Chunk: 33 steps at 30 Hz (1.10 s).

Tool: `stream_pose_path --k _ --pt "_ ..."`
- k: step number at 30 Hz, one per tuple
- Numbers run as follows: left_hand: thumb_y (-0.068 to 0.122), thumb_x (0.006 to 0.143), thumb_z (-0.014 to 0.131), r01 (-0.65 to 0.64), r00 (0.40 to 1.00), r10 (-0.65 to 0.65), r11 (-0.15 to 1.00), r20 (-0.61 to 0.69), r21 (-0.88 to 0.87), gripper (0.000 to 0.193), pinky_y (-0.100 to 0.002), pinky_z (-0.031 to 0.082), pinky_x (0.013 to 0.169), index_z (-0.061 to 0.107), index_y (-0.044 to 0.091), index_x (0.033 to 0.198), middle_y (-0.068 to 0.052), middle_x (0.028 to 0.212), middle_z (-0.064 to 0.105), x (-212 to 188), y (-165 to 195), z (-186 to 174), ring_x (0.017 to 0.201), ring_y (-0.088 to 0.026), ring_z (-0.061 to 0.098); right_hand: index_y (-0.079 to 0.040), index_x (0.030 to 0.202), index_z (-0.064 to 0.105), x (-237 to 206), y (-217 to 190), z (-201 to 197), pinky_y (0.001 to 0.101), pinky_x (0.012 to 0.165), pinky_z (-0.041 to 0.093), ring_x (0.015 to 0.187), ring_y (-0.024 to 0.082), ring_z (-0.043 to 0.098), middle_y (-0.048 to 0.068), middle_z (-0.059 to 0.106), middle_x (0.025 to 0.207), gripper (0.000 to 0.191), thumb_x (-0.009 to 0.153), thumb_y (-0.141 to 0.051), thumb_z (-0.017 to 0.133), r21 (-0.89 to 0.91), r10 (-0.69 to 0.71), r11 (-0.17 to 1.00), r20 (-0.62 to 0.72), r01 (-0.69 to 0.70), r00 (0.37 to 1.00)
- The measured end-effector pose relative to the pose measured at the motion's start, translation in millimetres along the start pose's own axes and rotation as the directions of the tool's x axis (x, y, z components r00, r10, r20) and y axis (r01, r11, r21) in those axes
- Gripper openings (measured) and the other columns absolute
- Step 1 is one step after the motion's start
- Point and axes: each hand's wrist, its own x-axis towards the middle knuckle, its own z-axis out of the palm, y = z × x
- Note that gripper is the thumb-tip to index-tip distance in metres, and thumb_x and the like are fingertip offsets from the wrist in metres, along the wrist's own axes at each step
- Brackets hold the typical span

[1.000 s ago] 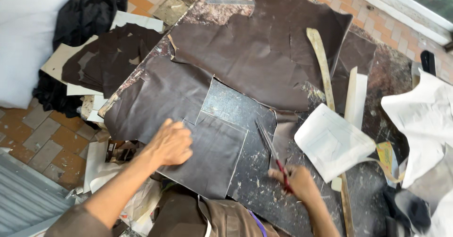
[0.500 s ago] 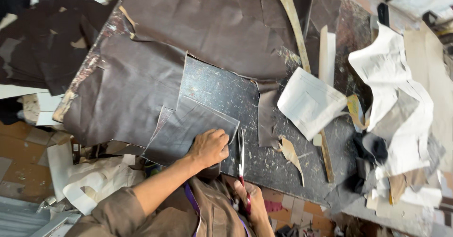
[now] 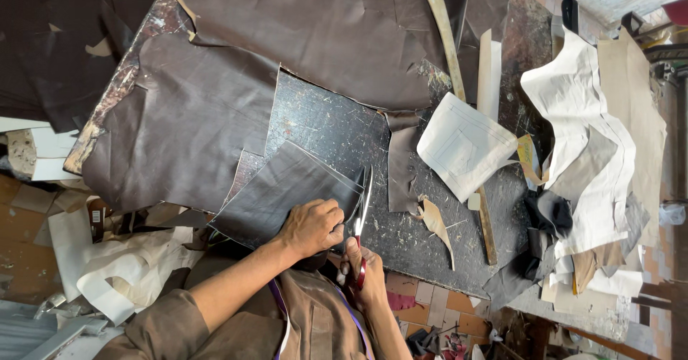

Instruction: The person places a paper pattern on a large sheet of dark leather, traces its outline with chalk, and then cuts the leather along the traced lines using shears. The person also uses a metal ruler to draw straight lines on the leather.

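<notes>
My left hand (image 3: 313, 226) grips the near edge of a dark grey rectangular leather piece (image 3: 283, 188) and lifts it off the black worktable (image 3: 337, 127). My right hand (image 3: 358, 270) holds red-handled scissors (image 3: 362, 217) by the handles; the blades point away from me along the piece's right edge. A large dark brown leather sheet (image 3: 193, 116) lies spread over the left and far part of the table.
A white folded fabric panel (image 3: 464, 145) lies right of the scissors beside a long wooden strip (image 3: 459, 80). White and tan pattern pieces (image 3: 595, 138) pile at the right. Leather scraps (image 3: 436, 220) lie near the table's front edge. More dark leather (image 3: 50, 52) lies at far left.
The view has shifted and come closer. My left hand went from pressing the grey piece flat to gripping and lifting its edge. The scissors have come up against the piece's right edge.
</notes>
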Motion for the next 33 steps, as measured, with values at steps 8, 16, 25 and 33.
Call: stream_pose_path --k 8,16,25,33 --pt "0.018 0.078 0.070 0.022 0.999 -0.021 1.000 0.035 -0.018 0.012 -0.042 0.055 0.059 0.063 0.010 0.073 -0.004 0.079 0.063 1.4 0.3 -0.7 0.072 -0.025 0.067 -0.005 0.073 0.060 0.0 3.7 -5.9 0.0265 0.046 0.046 0.048 0.014 0.059 0.004 0.058 0.057 0.049 0.091 -0.051 0.067 -0.099 0.020 0.995 -0.041 -0.024 0.999" --pt "0.017 0.080 0.070 0.024 0.999 -0.024 1.000 0.048 0.001 0.012 -0.040 0.055 0.058 0.062 0.010 0.073 -0.002 0.079 0.063 0.7 -0.4 0.3 0.074 -0.023 0.067 -0.007 0.070 0.058 -3.6 -2.1 -7.7 0.0270 0.041 0.038 0.043 0.013 0.054 0.003 0.055 0.054 0.050 0.089 -0.052 0.069 -0.136 0.036 0.990 -0.082 -0.047 0.996" --pt "0.016 0.072 0.072 -0.064 0.992 0.064 0.998 0.111 -0.004 0.011 -0.043 0.055 0.061 0.064 0.010 0.070 -0.003 0.078 0.064 0.5 -3.4 -6.1 0.077 -0.025 0.066 -0.007 0.064 0.055 -14.6 -4.0 -51.5 0.0266 0.040 0.041 0.041 0.011 0.054 0.002 0.053 0.051 0.057 0.085 -0.057 0.073 -0.421 -0.033 0.907 -0.037 0.014 0.999" --pt "0.012 0.071 0.068 -0.091 0.980 0.092 0.996 0.178 -0.010 0.007 -0.040 0.056 0.062 0.062 0.010 0.068 -0.002 0.077 0.063 0.2 -6.3 -5.5 0.075 -0.023 0.066 -0.005 0.067 0.059 -21.4 6.5 -80.7 0.0279 0.040 0.039 0.043 0.012 0.052 0.004 0.056 0.052 0.054 0.082 -0.053 0.078 -0.448 0.004 0.894 0.006 -0.001 1.000"
